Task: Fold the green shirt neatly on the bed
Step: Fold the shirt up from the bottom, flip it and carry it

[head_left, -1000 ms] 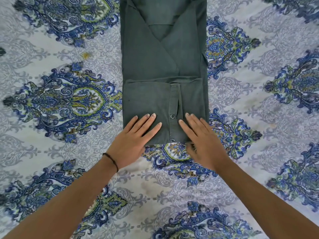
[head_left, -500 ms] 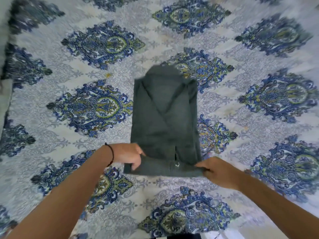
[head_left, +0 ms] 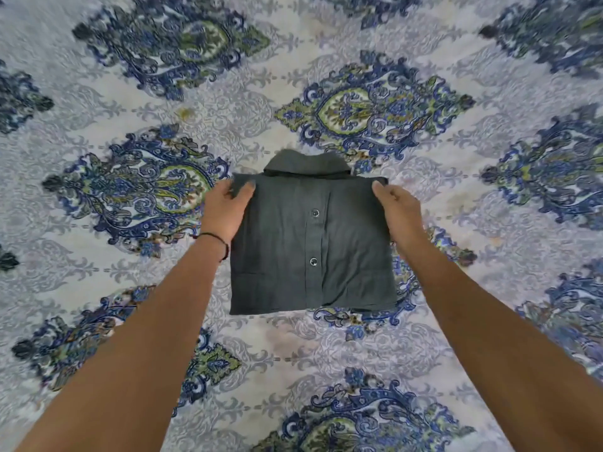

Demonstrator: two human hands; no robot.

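Note:
The dark green shirt (head_left: 310,243) lies on the bed as a compact rectangle, its button placket with two buttons facing up and the collar peeking out at the far edge. My left hand (head_left: 226,208) pinches the far left corner of the top layer. At the far right corner my right hand (head_left: 396,212) grips the same layer. Both arms reach in from the bottom of the view; a thin dark band circles my left wrist.
A pale bedsheet (head_left: 293,350) with large blue and green paisley medallions covers the whole view. A small yellowish spot (head_left: 185,113) marks the sheet beyond the shirt on the left.
Both hands took the near folded edge of the shirt and carried it away from me over the body up to the collar, halving its length. The camera pulled back.

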